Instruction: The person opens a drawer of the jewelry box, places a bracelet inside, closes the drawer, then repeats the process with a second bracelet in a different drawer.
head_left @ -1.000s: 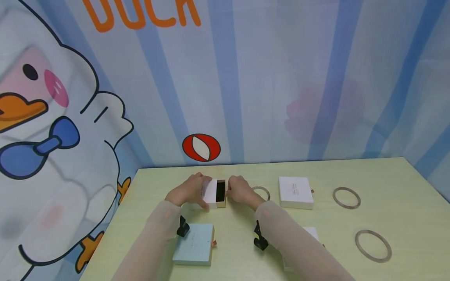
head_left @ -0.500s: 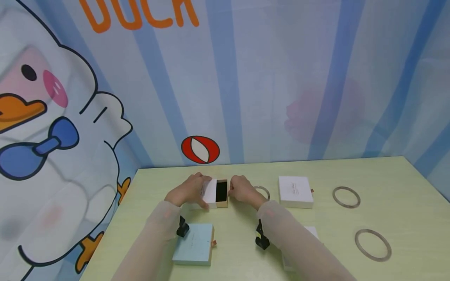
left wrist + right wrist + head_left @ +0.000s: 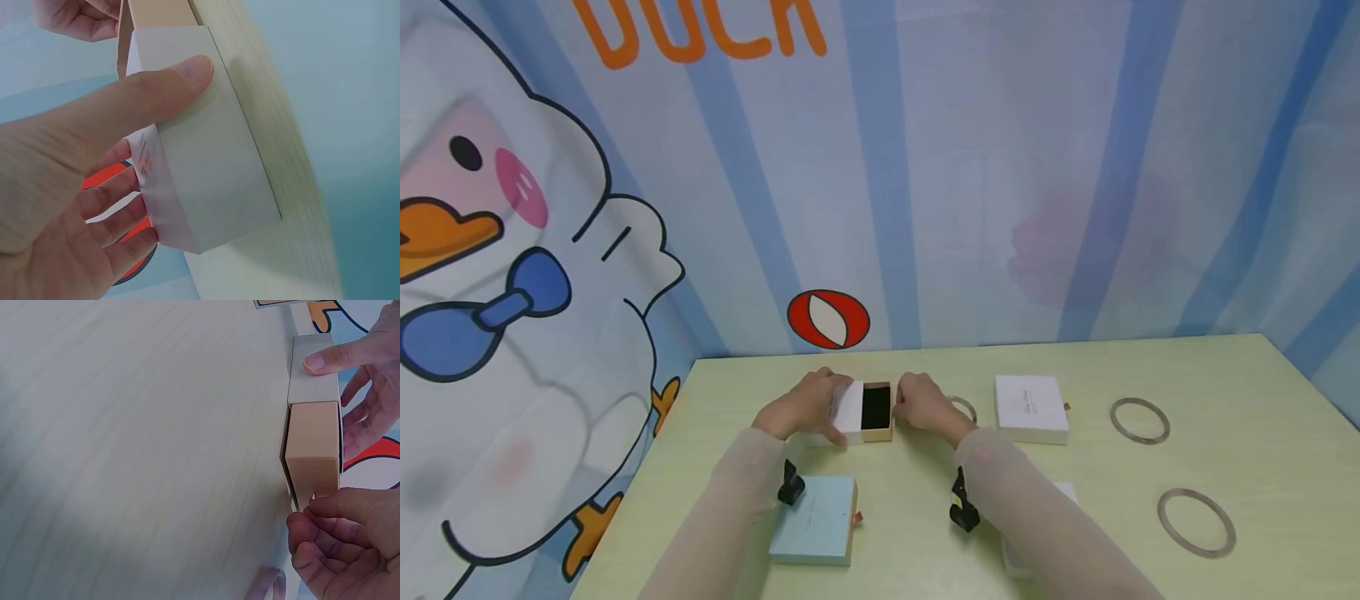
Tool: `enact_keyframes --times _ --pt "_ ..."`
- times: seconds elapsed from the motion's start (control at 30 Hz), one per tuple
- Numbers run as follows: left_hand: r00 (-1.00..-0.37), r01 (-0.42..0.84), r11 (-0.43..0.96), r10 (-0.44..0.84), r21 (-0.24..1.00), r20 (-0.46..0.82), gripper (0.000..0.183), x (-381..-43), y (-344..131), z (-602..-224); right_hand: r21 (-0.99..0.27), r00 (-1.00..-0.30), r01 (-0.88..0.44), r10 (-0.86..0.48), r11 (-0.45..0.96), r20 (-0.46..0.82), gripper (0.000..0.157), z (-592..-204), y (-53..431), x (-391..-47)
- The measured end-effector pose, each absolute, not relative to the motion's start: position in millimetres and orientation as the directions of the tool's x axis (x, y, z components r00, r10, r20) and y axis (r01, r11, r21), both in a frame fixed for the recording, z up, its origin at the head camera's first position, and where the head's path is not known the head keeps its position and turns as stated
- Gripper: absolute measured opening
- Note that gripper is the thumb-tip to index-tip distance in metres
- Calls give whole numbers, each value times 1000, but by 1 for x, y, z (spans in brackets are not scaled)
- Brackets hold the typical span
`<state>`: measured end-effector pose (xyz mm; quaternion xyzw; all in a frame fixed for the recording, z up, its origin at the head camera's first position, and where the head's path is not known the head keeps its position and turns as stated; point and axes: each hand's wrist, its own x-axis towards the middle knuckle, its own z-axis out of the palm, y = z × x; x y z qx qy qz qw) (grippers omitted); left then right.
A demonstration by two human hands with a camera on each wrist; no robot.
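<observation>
A small white sliding box [image 3: 848,414] lies towards the back of the table, its tan drawer [image 3: 876,435] pulled partly out to the right. Black lining shows inside the drawer. My left hand [image 3: 805,406] grips the white sleeve, thumb on the near side [image 3: 194,69] and fingers across the lettered top and far side. At the drawer's front, my right hand [image 3: 927,408] pinches a small pull tab between thumb and fingertips; in the right wrist view just a sliver of the tab [image 3: 314,495] shows above the thumb.
A light blue box [image 3: 812,525] lies nearer me on the left. Another white box [image 3: 1032,408] stands right of my right hand; one more [image 3: 1017,560] is partly under my right forearm. Grey rings [image 3: 1114,421] lie on the right, one [image 3: 972,410] partly behind my right hand.
The right hand has moved a little to the right, drawing the drawer further out of its sleeve. The left hand has stayed in place on the sleeve.
</observation>
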<state>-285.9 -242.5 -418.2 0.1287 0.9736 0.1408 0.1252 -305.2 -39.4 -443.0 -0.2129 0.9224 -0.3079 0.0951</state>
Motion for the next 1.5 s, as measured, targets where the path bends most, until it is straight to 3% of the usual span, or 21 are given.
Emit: enact_keyframes --times 0.23,0.7,1.17,1.5 --pt "-933 224 928 293 297 -209 92 -286 -242 -418 -611 -890 -336 -454 717 -43 32 -444 -35 -308" --pt "-935 221 929 288 296 -208 92 -286 -241 -420 -638 -883 -340 -468 691 -36 39 -446 -29 -307" --pt "-939 210 933 275 292 -204 92 -285 -242 -421 -633 -882 -331 -467 700 -56 33 -444 -26 -306" --pt "-942 201 935 266 293 -202 93 -286 -242 -421 -635 -875 -321 -477 703 -86 41 -442 -24 -309"
